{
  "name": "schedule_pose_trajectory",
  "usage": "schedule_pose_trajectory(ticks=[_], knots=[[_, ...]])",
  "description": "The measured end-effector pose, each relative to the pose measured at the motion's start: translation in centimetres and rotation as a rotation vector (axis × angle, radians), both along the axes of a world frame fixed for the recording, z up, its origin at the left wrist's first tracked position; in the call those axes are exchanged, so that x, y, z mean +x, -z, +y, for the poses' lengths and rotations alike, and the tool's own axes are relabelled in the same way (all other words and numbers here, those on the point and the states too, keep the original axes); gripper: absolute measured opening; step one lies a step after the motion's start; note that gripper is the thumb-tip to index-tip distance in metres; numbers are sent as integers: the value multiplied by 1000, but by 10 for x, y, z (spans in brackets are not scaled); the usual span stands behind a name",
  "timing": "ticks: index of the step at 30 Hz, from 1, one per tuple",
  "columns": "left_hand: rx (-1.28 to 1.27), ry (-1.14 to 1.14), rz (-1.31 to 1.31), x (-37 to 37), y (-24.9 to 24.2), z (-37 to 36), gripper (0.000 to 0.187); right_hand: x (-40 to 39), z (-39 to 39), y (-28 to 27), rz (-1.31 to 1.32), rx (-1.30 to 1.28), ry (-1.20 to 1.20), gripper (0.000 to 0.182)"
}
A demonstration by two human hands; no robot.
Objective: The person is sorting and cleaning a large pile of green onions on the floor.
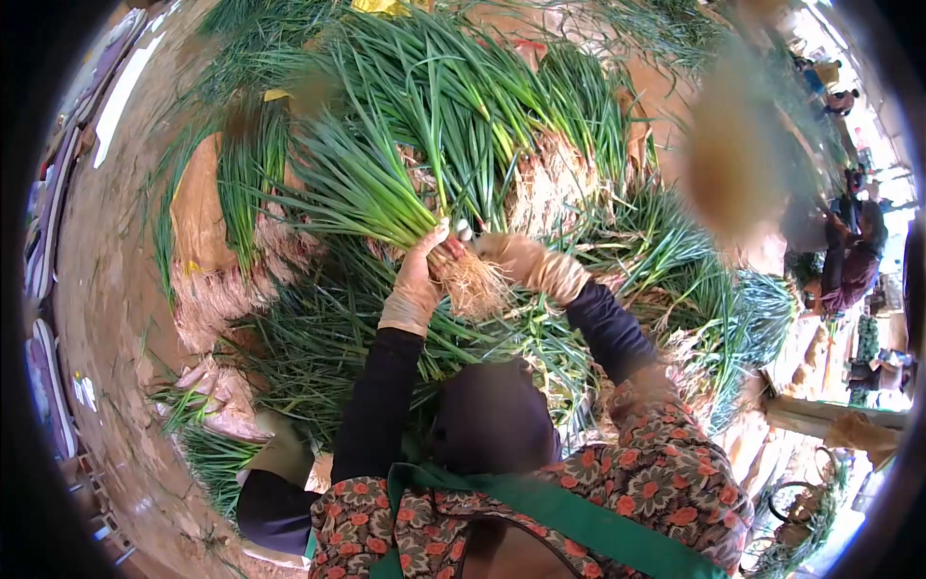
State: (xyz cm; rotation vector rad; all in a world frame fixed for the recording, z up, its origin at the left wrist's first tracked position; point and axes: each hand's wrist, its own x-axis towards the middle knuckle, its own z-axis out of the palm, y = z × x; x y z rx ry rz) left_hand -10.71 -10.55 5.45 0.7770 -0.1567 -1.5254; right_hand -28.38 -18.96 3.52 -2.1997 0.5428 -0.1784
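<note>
A bunch of green onions (376,198) with pale, stringy roots lies in my left hand (417,280), whose gloved fingers wrap round the stalks just above the roots. My right hand (516,259), also gloved, is at the right side of the same bunch, close to the roots; its fingertips are partly hidden, and what they hold cannot be made out. Beneath both hands spreads a heap of loose green onions (318,318). Just beyond the hands stand larger bundles (555,183) with their roots toward me.
More bundles (217,289) with brown wrapping lie at the left on the dirt floor (116,280). Another person's sleeve (275,502) shows at the lower left. People (854,246) sit at the far right, near a wooden beam (830,417). Blurred spots hide parts of the upper view.
</note>
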Motion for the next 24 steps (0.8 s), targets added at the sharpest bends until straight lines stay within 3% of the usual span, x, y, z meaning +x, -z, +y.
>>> schedule_pose_trajectory(ticks=[1, 3, 5, 6, 7, 9, 10, 11, 13, 15, 17, 19, 20, 21, 22, 23, 24], knots=[[-18, 3, -16, -1, 2, 1, 19, 4, -18, 7, -259, -313, -115, 35], [-29, 38, -22, -4, 10, 3, 18, 13, -18, 1, -322, 622, 468, 31], [-27, 124, -45, -5, 20, 9, 18, 39, -23, -12, -53, 965, 629, 31], [-51, 126, -72, -6, 26, 12, 18, 52, -20, -2, -59, 881, 663, 33], [-64, 115, -66, -5, 25, 15, 19, 60, -30, 57, -212, 401, 583, 34], [-77, 94, -52, -3, 23, 26, 23, 66, -16, 41, -35, 405, 512, 30], [-66, 48, -48, -1, 24, 29, 21, 72, -15, 58, -34, -476, 150, 26], [-120, 16, 13, -1, 28, 32, 25, 68, -4, 64, 352, 24, 442, 25], [-217, -113, 341, -3, 18, 37, 25, 46, 24, 69, 648, -96, 295, 24], [-262, -151, 404, 7, 12, 40, 31, -3, 52, 96, 272, -167, -21, 23], [-221, -148, 396, 13, 22, 41, 34, 11, 44, 32, 597, 55, -150, 28], [-180, -118, 406, 12, 16, 41, 38, 21, 29, 26, 440, -6, 424, 32], [-146, -105, 339, 15, 49, 38, 39, 22, 20, 21, 316, 13, 559, 34], [-121, -45, 389, 12, 44, 35, 38, 25, 9, 18, 186, 32, 691, 35], [-93, 14, 438, 10, 39, 32, 37, 31, 1, 34, 191, -164, 698, 39], [-100, 43, 378, 9, 40, 32, 35, 33, -7, 49, 391, -117, 627, 39], [-81, -6, 272, 7, 36, 33, 32, 35, -8, 56, 381, -190, 564, 38]])
